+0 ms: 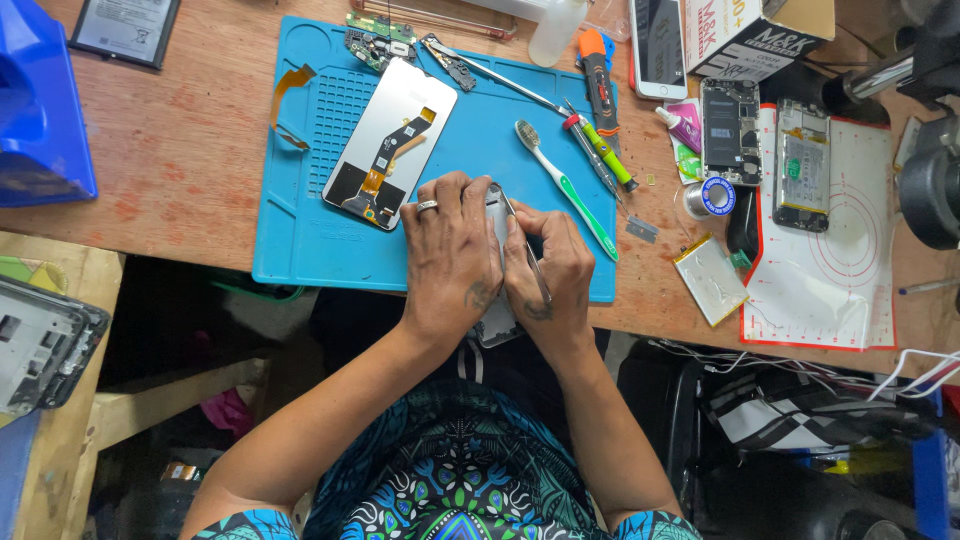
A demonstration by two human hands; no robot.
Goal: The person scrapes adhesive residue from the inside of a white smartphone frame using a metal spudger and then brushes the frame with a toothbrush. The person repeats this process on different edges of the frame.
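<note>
My left hand [452,255], with a ring on one finger, grips a grey phone body [497,322] at the front edge of the blue work mat [300,240]. My right hand [553,272] holds metal tweezers [522,245] with the tip on the phone's upper part. Both hands hide most of the phone. A detached phone screen [388,142] with an orange flex cable lies face down on the mat, just left of my left hand.
A green and white toothbrush [566,186], screwdrivers [600,95] and small circuit boards [380,40] lie on the mat. To the right are opened phones [730,130], a solder spool [716,196], a flat battery [710,278] and a white mat [830,290]. A blue bin [40,110] stands left.
</note>
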